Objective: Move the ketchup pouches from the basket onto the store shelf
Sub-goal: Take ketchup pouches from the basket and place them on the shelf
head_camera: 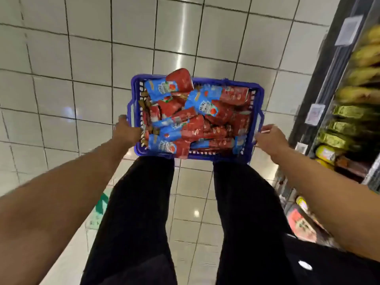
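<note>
The person carries the blue basket (255,103) level, one hand at each end, likely so the heaped ketchup pouches (197,118) stay inside. The left hand (126,131) grips the left rim; the right hand (271,138) curls round the right handle. None is on the shelf (337,112) yet, which stands to the right, stocked with yellow and green packets (353,95). Below lies glossy pale tiled floor (82,58).
</note>
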